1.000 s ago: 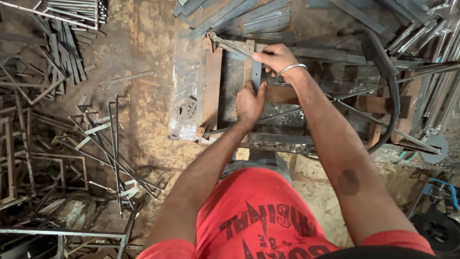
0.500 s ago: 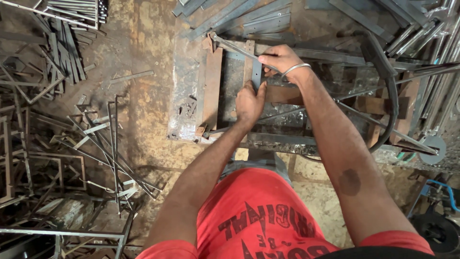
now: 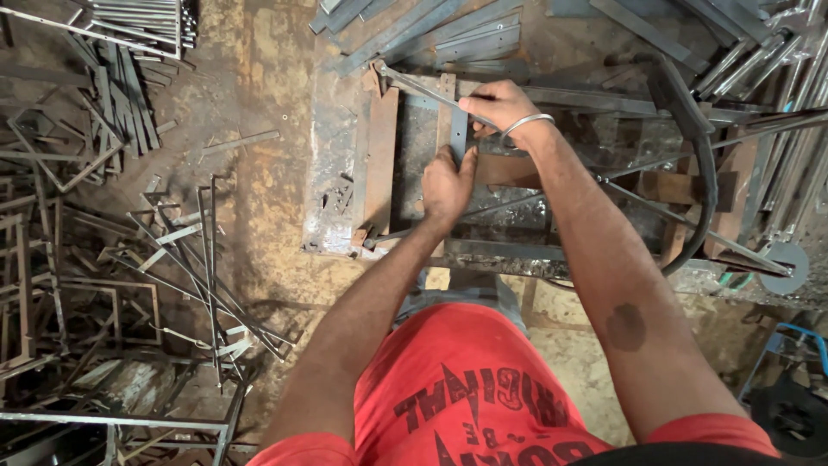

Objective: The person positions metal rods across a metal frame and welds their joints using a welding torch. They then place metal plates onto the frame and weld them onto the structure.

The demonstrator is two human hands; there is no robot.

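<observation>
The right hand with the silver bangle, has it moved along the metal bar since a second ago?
No. The right hand with its silver bangle grips the long thin metal bar at the same spot, above the short upright steel strip, as before.

Even daylight, soft shadows, edges maybe distorted

Grey flat steel strip (image 3: 458, 129): dull, smooth. Rusty brown metal jig frame (image 3: 379, 164), centre: rough, matt. Thin silver metal bangle (image 3: 527, 122): glossy.
</observation>
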